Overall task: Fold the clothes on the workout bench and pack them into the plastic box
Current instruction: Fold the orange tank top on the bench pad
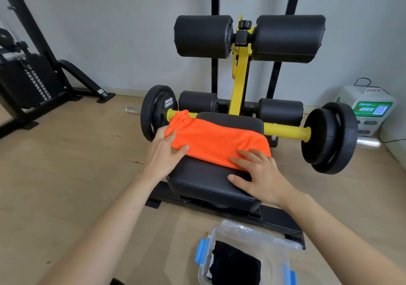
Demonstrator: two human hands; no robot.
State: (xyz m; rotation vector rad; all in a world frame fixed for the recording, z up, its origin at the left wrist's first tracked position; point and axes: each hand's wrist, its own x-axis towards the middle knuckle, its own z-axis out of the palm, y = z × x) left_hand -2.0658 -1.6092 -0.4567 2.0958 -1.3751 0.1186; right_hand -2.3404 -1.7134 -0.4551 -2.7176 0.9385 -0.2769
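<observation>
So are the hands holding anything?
Nothing is gripped. The left hand rests flat on the orange cloth at its left end, the right hand at its right end.
</observation>
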